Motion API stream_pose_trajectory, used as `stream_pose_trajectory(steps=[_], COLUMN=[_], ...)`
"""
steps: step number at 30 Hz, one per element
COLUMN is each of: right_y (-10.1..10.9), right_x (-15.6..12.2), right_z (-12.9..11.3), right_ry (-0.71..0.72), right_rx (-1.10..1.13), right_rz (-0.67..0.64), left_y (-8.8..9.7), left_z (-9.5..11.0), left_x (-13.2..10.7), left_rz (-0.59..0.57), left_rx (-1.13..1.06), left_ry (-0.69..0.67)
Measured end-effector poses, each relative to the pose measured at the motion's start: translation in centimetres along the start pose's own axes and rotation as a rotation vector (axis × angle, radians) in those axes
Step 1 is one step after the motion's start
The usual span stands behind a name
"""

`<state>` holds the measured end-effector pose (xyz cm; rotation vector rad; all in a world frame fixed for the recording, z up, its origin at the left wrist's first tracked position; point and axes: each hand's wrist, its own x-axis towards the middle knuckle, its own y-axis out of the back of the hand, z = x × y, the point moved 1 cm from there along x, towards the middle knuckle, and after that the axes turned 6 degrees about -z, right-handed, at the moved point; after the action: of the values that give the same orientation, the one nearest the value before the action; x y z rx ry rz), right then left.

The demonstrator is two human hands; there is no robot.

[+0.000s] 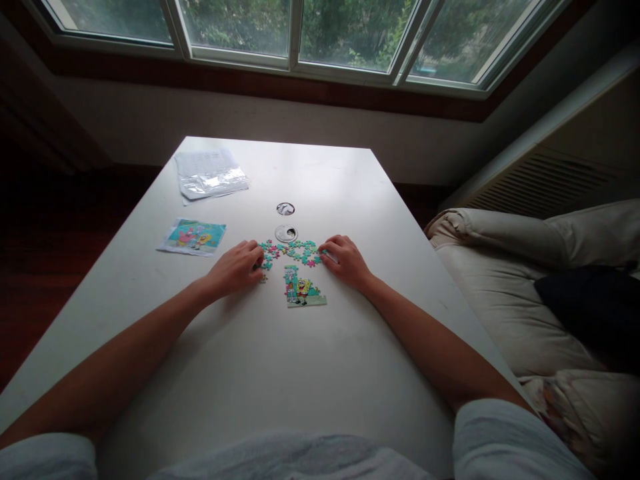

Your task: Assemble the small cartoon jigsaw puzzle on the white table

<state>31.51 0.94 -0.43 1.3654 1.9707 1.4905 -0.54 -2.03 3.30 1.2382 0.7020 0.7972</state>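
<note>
A heap of small teal and pink jigsaw pieces point(293, 252) lies in the middle of the white table point(280, 373). My left hand point(236, 268) rests at the heap's left edge, fingers curled down onto pieces there. My right hand point(345, 260) rests at the heap's right edge, fingers curled, fingertips touching the pieces. Just in front of the heap, between both hands, lies a joined cartoon section of the puzzle point(303, 288). What, if anything, either hand pinches is too small to make out.
A cartoon picture card point(193, 237) lies to the left of the heap. A clear plastic bag with a paper sheet point(210, 175) sits at the far left. Two round cable holes point(285, 221) are behind the heap. A cream sofa point(540, 267) stands right of the table.
</note>
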Motion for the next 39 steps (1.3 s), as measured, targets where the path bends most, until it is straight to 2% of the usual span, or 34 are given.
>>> stream_pose_trajectory(steps=[7,12,17,21,24,29,33,36,39], right_y=[0.1,0.2,0.6,0.7,0.7,0.6,0.6,0.6,0.8], right_x=[0.0,0.1,0.0,-0.1,-0.1,-0.3,-0.3,-0.2,-0.1], right_z=[0.0,-0.6,-3.6,-6.1,-7.3,-8.1,-8.3,-7.7,-6.4], right_ry=[0.001,0.000,0.062,0.094,0.134,0.137,0.100,0.030,-0.091], right_rx=[0.003,0.038,0.156,0.304,0.425,0.563,0.626,0.667,0.711], right_rz=[-0.001,0.028,0.076,0.027,0.002,-0.049,-0.067,-0.127,-0.247], left_y=[0.2,0.5,0.4,0.1,-0.1,-0.5,-0.9,-1.2,-1.2], left_z=[0.3,0.8,2.4,4.3,5.3,6.2,6.5,6.4,6.4], left_x=[-0.1,-0.1,-0.3,-0.5,-0.6,-0.9,-1.0,-1.0,-1.2], left_rz=[-0.014,0.089,0.165,0.185,0.231,0.260,0.234,0.204,0.151], left_rx=[-0.036,-0.151,-0.320,-0.517,-0.578,-0.607,-0.601,-0.538,-0.396], left_ry=[-0.012,0.038,0.084,0.001,-0.031,-0.056,-0.087,-0.122,-0.248])
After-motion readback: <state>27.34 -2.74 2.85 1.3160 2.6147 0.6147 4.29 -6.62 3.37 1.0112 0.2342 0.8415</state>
